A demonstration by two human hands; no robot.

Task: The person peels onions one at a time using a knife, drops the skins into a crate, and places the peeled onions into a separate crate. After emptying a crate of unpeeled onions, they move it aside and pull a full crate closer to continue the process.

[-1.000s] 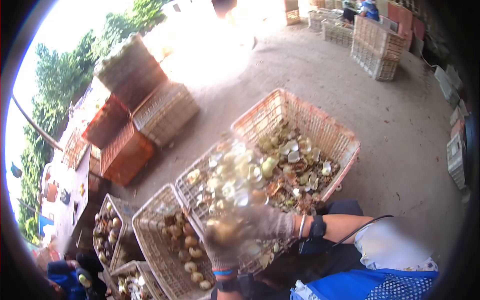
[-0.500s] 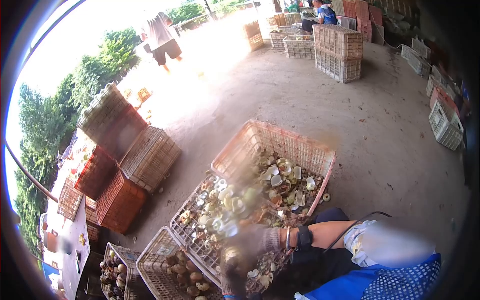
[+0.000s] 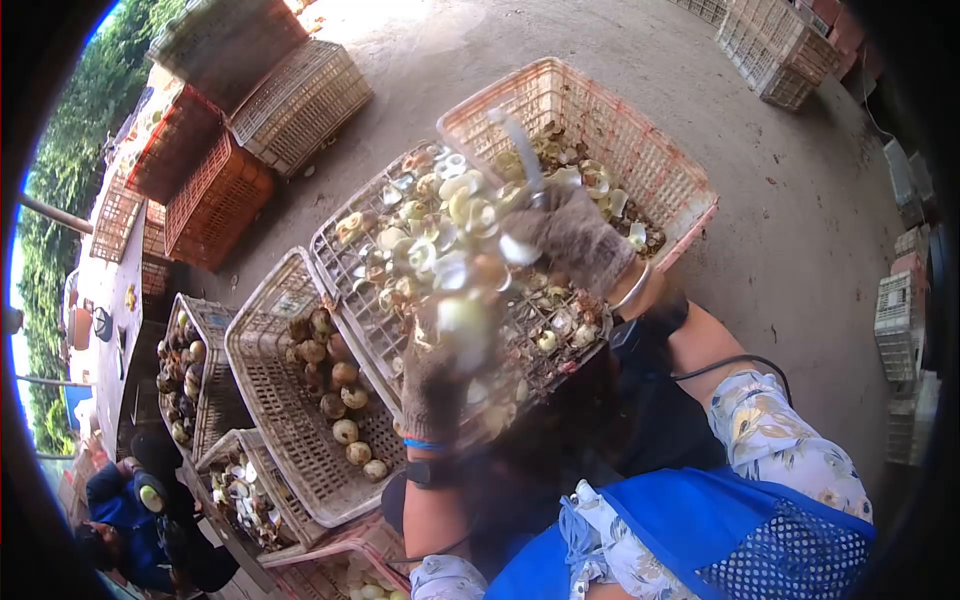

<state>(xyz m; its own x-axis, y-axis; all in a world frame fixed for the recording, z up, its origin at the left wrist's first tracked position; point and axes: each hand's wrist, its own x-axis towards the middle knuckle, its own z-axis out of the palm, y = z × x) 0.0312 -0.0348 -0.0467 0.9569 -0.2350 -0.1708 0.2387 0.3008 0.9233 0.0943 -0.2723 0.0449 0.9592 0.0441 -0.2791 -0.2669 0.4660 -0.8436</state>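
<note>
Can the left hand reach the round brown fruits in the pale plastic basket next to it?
Probably yes. The gloved left hand is beside the pale plastic lattice basket, which is open on top, and nothing covers the round brown fruits. The hand seems to hold something pale, though it is blurred.

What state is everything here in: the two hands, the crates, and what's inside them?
Left hand: gloved, closed on a pale fruit, blurred.
Right hand: gloved, gripping a knife, blade pointing up.
Pink crate: upright, partly filled with peelings.
Grey crate: upright, strewn with peelings.
Fruit crate: upright, holding whole brown fruits.
Orange crates: overturned, stacked.
</note>
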